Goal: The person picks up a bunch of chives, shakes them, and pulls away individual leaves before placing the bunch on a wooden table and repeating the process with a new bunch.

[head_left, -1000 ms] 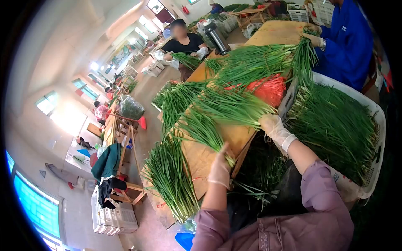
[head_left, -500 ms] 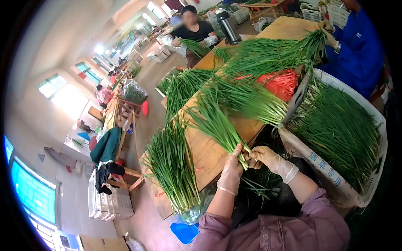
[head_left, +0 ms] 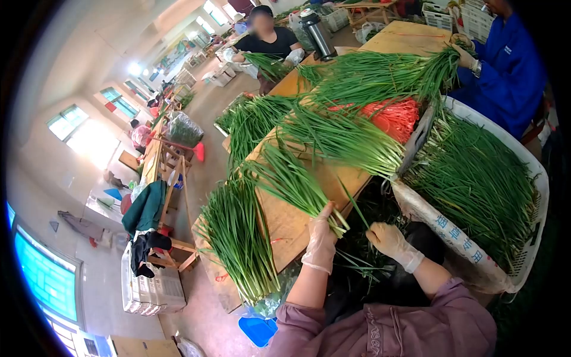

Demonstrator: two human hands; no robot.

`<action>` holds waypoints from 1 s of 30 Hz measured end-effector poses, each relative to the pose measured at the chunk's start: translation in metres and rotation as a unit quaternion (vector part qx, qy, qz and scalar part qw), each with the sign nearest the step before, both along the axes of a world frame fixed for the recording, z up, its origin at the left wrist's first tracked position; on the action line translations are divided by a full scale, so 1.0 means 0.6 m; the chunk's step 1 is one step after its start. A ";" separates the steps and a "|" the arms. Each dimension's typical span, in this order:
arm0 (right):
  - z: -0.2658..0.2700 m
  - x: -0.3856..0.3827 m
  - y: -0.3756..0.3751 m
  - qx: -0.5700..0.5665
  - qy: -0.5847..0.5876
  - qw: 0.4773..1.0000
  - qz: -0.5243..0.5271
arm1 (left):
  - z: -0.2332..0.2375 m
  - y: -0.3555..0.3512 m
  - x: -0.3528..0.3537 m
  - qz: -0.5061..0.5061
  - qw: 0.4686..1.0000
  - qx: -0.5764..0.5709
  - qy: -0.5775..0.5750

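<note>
My left hand [head_left: 322, 238], in a thin translucent glove, is closed round the pale stem ends of a bunch of green stalks [head_left: 289, 183], whose leaves lie across the wooden table [head_left: 285, 229]. To its right, my gloved right hand [head_left: 389, 243] pinches a loose green leaf [head_left: 355, 205] that sticks up from the fingertips, apart from the bunch. A thick pile of stalks [head_left: 241, 238] lies at the table's near left end. Another row of stalks [head_left: 351, 140] lies farther back, beside red ties [head_left: 395, 119].
A white crate [head_left: 538, 220] full of stalks stands at the right. Across the table sits a person in black [head_left: 267, 38]; another in blue [head_left: 505, 65] handles stalks at the right. A steel flask [head_left: 318, 37] stands at the back, and a blue container [head_left: 257, 331] is below the table.
My right hand has moved right, away from the stem ends, with a loose leaf now between its fingers. My left hand and the bunch have shifted slightly left in view.
</note>
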State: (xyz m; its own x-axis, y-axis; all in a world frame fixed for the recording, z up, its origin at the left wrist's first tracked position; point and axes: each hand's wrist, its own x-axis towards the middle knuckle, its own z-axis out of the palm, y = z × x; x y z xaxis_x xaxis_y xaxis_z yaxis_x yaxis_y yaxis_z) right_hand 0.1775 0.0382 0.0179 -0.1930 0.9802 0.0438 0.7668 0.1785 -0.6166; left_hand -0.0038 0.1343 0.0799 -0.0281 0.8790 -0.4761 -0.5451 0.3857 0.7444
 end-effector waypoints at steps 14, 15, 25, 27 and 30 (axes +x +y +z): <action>0.112 -0.056 0.096 -0.389 0.628 0.653 0.168 | 0.017 -0.157 0.016 -0.196 0.977 -0.026 -0.078; 0.124 -0.076 0.103 -0.414 0.647 0.619 0.166 | 0.017 -0.177 0.016 -0.214 0.975 -0.018 -0.053; 0.332 -0.188 0.140 -0.099 0.552 0.816 0.139 | 0.123 -0.086 -0.039 0.067 0.814 0.422 0.394; 0.364 -0.202 0.153 -0.029 0.544 0.826 0.145 | 0.162 -0.054 -0.053 0.038 0.822 0.344 0.453; 0.340 -0.193 0.202 0.085 0.498 0.824 0.255 | 0.170 -0.026 -0.055 0.024 0.813 0.323 0.483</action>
State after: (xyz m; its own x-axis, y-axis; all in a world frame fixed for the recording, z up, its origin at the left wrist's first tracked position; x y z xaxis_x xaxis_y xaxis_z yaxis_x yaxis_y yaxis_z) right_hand 0.0615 0.1593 0.2218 -0.3632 0.7457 0.5585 -0.3070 0.4702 -0.8274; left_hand -0.0369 0.1187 0.1822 -0.1557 0.9237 0.3500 0.4127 -0.2611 0.8726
